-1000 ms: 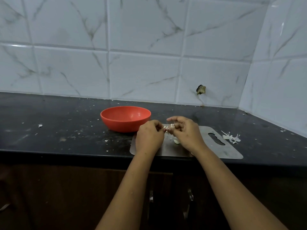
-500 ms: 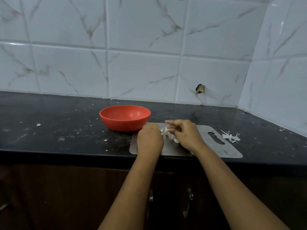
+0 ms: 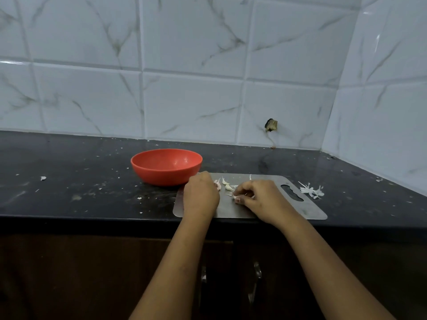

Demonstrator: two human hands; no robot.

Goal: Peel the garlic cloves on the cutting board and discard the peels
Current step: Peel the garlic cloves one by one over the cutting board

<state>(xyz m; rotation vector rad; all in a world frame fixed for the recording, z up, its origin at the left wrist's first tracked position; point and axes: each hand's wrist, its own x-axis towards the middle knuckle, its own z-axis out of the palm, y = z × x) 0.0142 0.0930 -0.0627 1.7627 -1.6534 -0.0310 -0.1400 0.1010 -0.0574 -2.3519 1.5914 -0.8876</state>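
Note:
A grey metal cutting board (image 3: pixel 307 210) lies at the counter's front edge. Two small garlic cloves (image 3: pixel 227 187) and thin white peel scraps lie on its far middle. My left hand (image 3: pixel 200 197) rests on the board's left part with its fingers curled, and a pinkish garlic clove (image 3: pixel 218 185) shows at its fingertips. My right hand (image 3: pixel 262 200) is low over the board's middle, its fingertips pinching a bit of white peel (image 3: pixel 234 196). The two hands are apart.
An orange bowl (image 3: pixel 166 166) stands just beyond the board's left corner, close to my left hand. A small heap of peels (image 3: pixel 311 191) lies on the black counter to the right of the board. Crumbs dot the counter. Tiled walls close off the back and right.
My hands, joined above the board a second ago, have come down and moved apart. The right hand shifted right and toward me with the peel. The cloves between them are now uncovered.

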